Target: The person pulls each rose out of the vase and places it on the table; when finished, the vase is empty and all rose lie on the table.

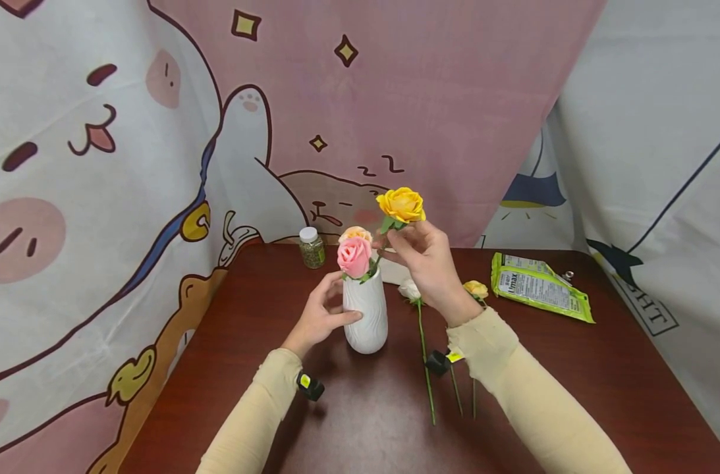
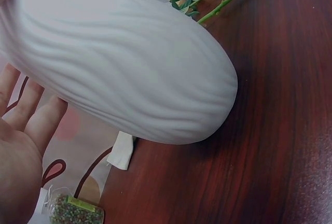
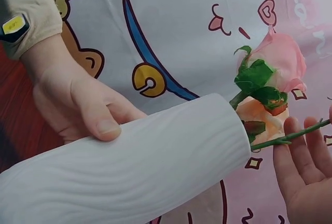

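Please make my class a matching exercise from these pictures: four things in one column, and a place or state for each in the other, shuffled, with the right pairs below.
Column one
1. white vase
2. pink rose
3. right hand
4. green packet

Column two
A. lying on the table, towards the right
B. holding a yellow rose by its stem
C. held by the left hand
D. bloom just above the vase's rim

Right pairs: 1-C, 2-D, 3-B, 4-A

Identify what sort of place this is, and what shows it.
Likely a staged indoor recording corner: cartoon-printed cloth hangs around a wood-grain table, and the person handling the white vase wears black wrist devices.
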`<move>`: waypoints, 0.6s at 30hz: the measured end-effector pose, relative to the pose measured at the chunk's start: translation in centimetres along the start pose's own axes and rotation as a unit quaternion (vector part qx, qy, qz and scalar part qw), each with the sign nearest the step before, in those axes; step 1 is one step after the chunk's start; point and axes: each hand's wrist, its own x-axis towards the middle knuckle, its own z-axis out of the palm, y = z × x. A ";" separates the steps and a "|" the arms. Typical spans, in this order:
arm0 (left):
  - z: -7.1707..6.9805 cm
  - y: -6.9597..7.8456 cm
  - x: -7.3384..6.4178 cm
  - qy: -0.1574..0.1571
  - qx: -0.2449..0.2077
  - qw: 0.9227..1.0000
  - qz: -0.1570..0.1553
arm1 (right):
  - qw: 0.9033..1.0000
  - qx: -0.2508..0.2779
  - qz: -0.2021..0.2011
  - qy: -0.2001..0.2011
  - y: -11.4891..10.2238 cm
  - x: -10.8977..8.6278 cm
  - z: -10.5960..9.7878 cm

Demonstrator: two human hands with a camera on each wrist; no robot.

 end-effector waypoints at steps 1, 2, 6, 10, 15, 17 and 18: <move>0.0 0.0 0.0 0.000 0.000 1.000 0.001 | 1.000 -0.002 0.000 -0.001 0.0 0.0 0.0; 0.0 -0.1 0.0 0.000 -0.001 1.000 0.002 | 1.000 -0.004 0.000 -0.002 0.0 -0.1 0.0; 0.0 -0.1 0.0 -0.001 -0.003 1.000 0.003 | 1.000 0.002 0.001 0.001 0.0 -0.1 0.0; 0.0 0.0 0.0 0.001 -0.005 1.000 -0.001 | 1.000 0.016 -0.008 0.004 0.1 0.0 0.0; 0.1 0.0 0.0 0.004 -0.008 1.000 -0.006 | 0.999 0.045 -0.019 0.018 0.3 0.2 0.0; 0.1 0.0 0.0 0.004 -0.009 1.000 -0.006 | 0.998 0.058 -0.019 0.024 0.3 0.3 0.0; 0.1 0.0 0.0 0.004 -0.009 1.000 -0.005 | 0.997 0.064 -0.018 0.027 0.3 0.3 0.0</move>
